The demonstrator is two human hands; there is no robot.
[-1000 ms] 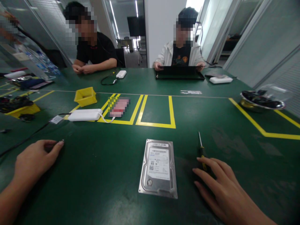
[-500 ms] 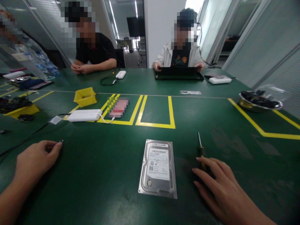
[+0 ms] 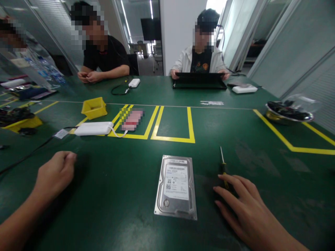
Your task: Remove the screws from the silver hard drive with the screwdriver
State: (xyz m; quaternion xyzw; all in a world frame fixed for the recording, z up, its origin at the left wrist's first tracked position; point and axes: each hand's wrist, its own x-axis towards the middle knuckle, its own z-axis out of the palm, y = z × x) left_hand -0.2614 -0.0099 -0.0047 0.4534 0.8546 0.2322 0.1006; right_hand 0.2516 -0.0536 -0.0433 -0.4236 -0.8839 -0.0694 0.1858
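Head view: right hand (image 3: 242,204) partly hides the screwdriver (image 3: 224,170)

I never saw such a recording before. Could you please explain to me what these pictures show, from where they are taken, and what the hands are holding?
All the pictures come from one camera worn on a person's head, looking forward and down. The bare hands nearest you are the wearer's own.

Between them, on the green table, a hard drive lies flat, label up. The right hand lies over the handle of a screwdriver; whether it grips it is unclear. The left hand is curled closed; anything inside is hidden.

Farther away are a white box, a yellow bin and, at right, a metal bowl. Other people sit beyond.
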